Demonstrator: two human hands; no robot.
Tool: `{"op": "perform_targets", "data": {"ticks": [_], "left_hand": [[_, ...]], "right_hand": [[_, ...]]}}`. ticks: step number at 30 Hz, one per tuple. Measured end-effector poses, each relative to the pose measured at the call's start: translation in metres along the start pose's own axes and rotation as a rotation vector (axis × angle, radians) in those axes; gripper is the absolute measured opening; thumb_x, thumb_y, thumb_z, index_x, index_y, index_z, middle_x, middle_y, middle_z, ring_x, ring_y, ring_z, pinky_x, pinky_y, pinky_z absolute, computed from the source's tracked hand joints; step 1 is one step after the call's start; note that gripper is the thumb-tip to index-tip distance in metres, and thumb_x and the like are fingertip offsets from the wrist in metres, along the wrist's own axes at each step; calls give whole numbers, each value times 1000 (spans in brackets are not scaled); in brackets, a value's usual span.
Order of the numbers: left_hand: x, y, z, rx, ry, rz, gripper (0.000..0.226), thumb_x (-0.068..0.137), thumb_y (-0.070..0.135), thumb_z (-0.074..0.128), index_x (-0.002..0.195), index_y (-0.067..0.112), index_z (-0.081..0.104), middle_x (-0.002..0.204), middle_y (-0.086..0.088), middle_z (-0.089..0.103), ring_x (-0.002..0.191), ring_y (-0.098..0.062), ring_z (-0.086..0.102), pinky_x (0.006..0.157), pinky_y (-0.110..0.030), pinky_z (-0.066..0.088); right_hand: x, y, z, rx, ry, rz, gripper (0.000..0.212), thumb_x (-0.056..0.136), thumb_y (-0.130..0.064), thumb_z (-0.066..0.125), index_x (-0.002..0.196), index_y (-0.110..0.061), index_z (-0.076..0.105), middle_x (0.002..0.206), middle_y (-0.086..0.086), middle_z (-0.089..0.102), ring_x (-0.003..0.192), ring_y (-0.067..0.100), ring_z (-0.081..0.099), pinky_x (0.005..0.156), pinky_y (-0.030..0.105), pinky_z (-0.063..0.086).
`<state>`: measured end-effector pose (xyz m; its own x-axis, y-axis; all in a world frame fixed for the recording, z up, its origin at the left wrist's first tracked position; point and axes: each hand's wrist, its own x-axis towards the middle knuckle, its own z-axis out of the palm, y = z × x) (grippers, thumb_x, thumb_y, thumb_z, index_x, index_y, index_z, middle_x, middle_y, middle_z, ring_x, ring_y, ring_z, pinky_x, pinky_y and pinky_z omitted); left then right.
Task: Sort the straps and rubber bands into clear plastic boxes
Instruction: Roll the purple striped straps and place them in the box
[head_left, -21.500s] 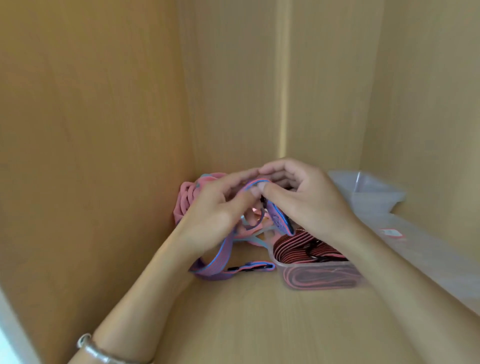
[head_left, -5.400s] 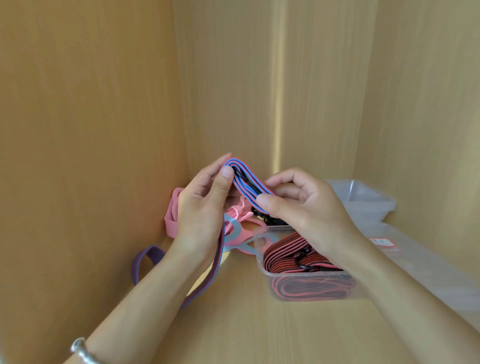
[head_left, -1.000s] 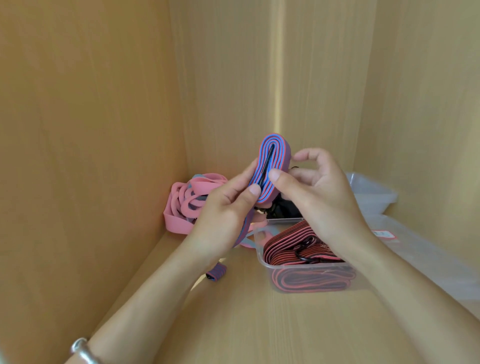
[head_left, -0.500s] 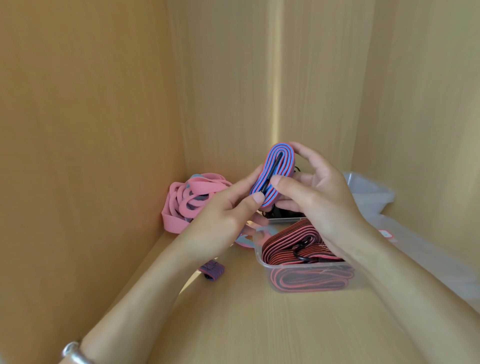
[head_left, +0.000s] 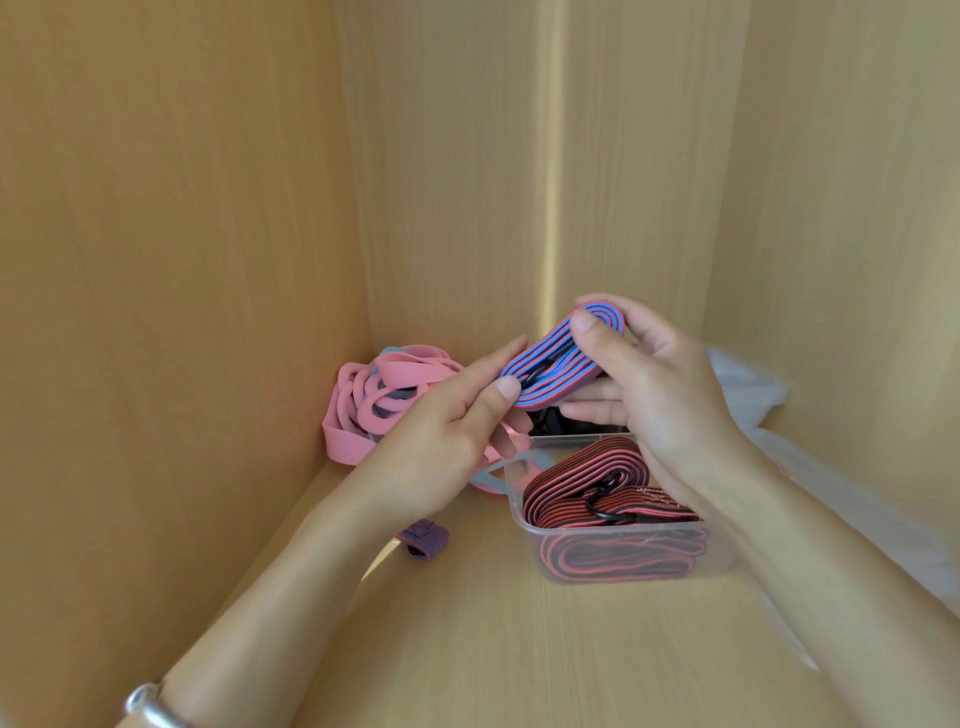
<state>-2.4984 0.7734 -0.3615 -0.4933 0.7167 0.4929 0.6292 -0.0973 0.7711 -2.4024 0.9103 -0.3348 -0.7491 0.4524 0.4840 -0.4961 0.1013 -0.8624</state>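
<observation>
Since half a second ago you are tipping the coiled blue-and-red strap (head_left: 556, 366) over from near upright toward flat, and it is now lying slantwise just above the back rim of the clear plastic box (head_left: 618, 558). Your right hand (head_left: 670, 415) is closing around the strap's upper end, thumb on top and fingers underneath, while your left hand (head_left: 441, 441) is pinching the lower end between thumb and forefinger; both are holding the coil so that, I judge, the windings are not springing loose before it goes down. A short purple tail of strap (head_left: 425, 539) is hanging below your left wrist, left of the box, so it seems the coil is not fully wound yet, though where it joins is hidden.

Inside the box, red-and-black coiled straps (head_left: 597, 486) are already filling much of the space, stacked in layers and reaching near the rim. Room for another coil is looking tight; laying it flat on top is probably your best option.

Left of the box and behind it, the pink rubber bands (head_left: 379, 402) are piling against the cabinet's left wall (head_left: 182, 312), still unsorted. Right of the box, more clear plastic (head_left: 748, 387) is sitting against the right wall. In front of the box the shelf floor (head_left: 519, 649) is giving your forearms free room.
</observation>
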Motion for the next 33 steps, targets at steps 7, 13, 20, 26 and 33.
{"op": "perform_targets", "data": {"ticks": [7, 13, 20, 26, 33], "left_hand": [[-6, 1, 7, 97, 22, -19, 24, 101, 29, 37, 121, 31, 52, 90, -7, 67, 69, -8, 60, 71, -20, 45], [-3, 3, 12, 32, 93, -20, 50, 92, 54, 38, 132, 25, 50, 95, 5, 67, 82, -13, 65, 71, -22, 46], [-1, 13, 13, -159, 288, 50, 31, 103, 28, 39, 114, 8, 60, 93, -11, 67, 76, -13, 65, 58, -21, 51], [1, 18, 4, -261, 476, 85, 30, 104, 16, 35, 104, 19, 65, 84, 7, 71, 78, -8, 63, 74, -21, 51], [-1, 24, 6, -256, 569, 54, 27, 103, 20, 40, 111, 26, 66, 73, 10, 67, 63, -10, 57, 60, -28, 51]], "right_hand": [[-1, -3, 4, 143, 133, -107, 6, 96, -22, 55, 97, -27, 59, 79, -6, 70, 70, 17, 73, 56, 21, 54], [-3, 3, 13, 231, 131, -198, 9, 96, -18, 54, 101, -26, 55, 93, -3, 66, 87, 19, 71, 65, 24, 56], [-8, 14, 25, 194, 26, -220, 29, 77, -39, 58, 104, -31, 54, 98, -9, 69, 97, 15, 70, 76, 24, 55], [-13, 21, 30, 59, -137, -134, 14, 92, -25, 53, 100, -29, 63, 88, -19, 73, 88, 1, 69, 77, 20, 55], [-12, 15, 24, -22, -214, -90, 15, 88, -15, 62, 97, -27, 62, 79, -8, 75, 77, 11, 72, 77, 35, 60]]}}
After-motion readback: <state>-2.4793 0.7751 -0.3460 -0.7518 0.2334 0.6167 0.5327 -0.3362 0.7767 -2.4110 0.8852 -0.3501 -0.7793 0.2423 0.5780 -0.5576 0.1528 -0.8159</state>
